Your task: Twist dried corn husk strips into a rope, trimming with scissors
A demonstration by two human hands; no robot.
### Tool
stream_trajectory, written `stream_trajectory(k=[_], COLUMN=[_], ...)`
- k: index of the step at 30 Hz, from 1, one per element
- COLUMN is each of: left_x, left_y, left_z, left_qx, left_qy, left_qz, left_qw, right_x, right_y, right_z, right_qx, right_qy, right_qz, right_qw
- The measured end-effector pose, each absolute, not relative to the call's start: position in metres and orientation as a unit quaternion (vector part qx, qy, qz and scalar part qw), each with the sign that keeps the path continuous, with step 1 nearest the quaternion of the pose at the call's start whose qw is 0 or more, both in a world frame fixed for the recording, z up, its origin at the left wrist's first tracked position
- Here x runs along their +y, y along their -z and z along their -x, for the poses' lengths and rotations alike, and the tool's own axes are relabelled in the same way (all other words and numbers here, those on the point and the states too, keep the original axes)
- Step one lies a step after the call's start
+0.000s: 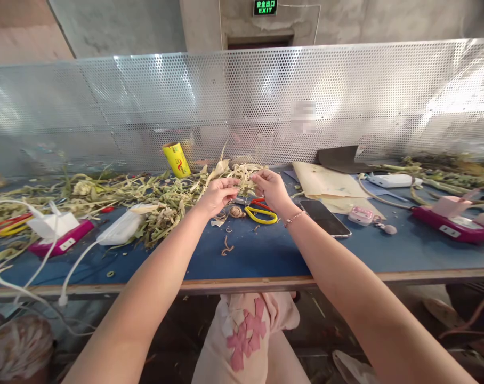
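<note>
My left hand (219, 197) is raised over the table's middle, thumb and fingers pinched together. Across from it, my right hand (271, 189) is also closed in a pinch, with a bracelet on its wrist. Whatever the fingertips hold is too small to make out. Pale curled plant strips (242, 173) show just behind and between them. Below the hands lie scissors (261, 215) with yellow and red handles, partly covered by my right hand. A small round brown ball (236, 212) sits beside them.
Dried stalks and leaves (162, 205) spread leftward, near a yellow tube (177, 160). A phone (325, 217), an earbud case (361, 215) and brown paper (325, 181) lie to the right. Purple power strips (60, 241) with cables stand at both sides. A perforated metal screen (146, 112) rises behind.
</note>
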State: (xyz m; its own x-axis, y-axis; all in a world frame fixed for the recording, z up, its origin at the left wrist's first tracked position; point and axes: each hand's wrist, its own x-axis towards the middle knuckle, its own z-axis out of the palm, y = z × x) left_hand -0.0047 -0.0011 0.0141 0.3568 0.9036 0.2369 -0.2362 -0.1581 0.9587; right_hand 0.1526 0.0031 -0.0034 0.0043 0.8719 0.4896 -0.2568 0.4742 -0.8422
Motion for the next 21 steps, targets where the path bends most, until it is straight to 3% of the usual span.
stream_trajectory(k=[7,21], left_x=[-0.002,-0.007], left_y=[-0.013,-0.010], left_z=[0.003,-0.009], left_qx=[0.311,0.270], left_qy=[-0.478,-0.523], left_qz=[-0.590,-0.512], left_qw=[0.571,0.626], right_x=[0.006,-0.001], right_y=[0.006,0.008], right_z=[-0.153,-0.144], right_qx=[-0.557,-0.614], right_qy=[-0.373,-0.335], right_qz=[0.291,0.303], right_qw=[0.683,0.647])
